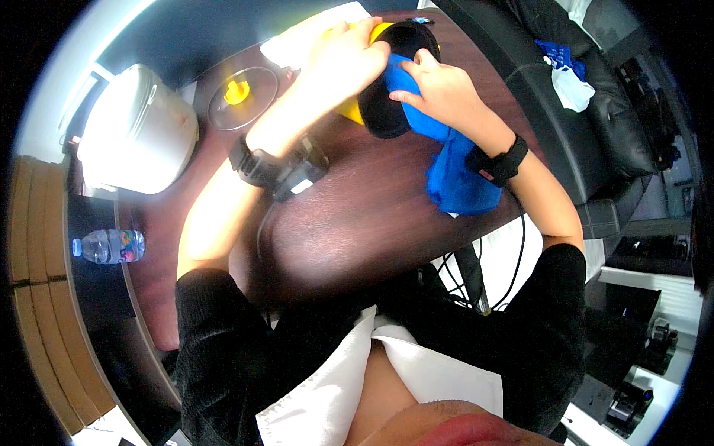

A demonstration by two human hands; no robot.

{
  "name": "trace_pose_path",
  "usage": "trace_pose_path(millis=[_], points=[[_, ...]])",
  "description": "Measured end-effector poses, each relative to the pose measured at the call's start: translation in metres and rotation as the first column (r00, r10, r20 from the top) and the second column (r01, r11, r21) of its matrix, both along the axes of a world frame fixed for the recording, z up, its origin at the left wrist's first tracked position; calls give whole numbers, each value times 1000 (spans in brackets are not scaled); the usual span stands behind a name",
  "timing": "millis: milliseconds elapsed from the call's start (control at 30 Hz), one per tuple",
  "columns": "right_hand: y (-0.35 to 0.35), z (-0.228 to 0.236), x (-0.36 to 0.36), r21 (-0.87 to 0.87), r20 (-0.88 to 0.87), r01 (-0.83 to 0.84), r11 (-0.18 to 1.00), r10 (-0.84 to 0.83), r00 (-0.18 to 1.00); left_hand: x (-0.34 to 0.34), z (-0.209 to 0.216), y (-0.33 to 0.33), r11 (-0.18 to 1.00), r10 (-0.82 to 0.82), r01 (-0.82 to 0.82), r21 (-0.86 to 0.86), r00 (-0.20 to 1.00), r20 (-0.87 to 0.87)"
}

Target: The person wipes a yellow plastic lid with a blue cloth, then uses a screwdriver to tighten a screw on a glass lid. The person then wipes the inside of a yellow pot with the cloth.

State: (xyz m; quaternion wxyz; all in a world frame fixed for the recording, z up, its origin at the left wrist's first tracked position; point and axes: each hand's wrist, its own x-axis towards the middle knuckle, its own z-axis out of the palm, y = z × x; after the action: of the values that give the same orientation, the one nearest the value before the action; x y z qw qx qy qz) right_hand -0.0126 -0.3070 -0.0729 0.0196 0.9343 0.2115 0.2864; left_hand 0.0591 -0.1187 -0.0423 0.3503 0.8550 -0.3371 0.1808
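A yellow pot (351,111) with a black inside lies tipped at the far side of the table, its opening facing right. My left hand (346,59) is closed on the pot's upper edge, with the fingertips partly hidden. A blue cloth (462,178) is gripped in my right hand (444,88), pressed against the pot's rim and opening. Its loose end hangs down toward the table edge, below my right wrist. Left of the pot lies a round glass lid (258,120) with a yellow knob (236,92).
A white lidded bucket (130,134) stands at the table's left, with a plastic bottle (111,246) nearer me. Beneath my left wrist sits a black device (305,167). Something white (286,46) lies behind my left hand. Right of the table is a black sofa (520,82); cables (513,271) hang below.
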Motion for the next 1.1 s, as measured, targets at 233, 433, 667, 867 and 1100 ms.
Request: trace_pose_path(millis=[233, 433, 667, 867, 1100], points=[[-15, -14, 13, -52, -28, -47, 998, 45, 999, 7, 26, 7, 983, -156, 175, 48, 949, -275], [-7, -18, 14, -140, -54, -38, 989, 30, 998, 6, 18, 0, 989, -103, 111, 95, 991, -88], [11, -11, 2, 151, -706, -52, 987, 145, 693, -30, 25, -32, 980, 40, -42, 192, 999, 13], [13, 0, -4, 929, -239, 367, -53, 670, 703, -23, 18, -40, 981, 2, -5, 194, 1000, 16], [0, 7, 8, 832, -34, 388, -396, 662, 749, -26, 14, -38, 977, 16, -43, 209, 991, 131]])
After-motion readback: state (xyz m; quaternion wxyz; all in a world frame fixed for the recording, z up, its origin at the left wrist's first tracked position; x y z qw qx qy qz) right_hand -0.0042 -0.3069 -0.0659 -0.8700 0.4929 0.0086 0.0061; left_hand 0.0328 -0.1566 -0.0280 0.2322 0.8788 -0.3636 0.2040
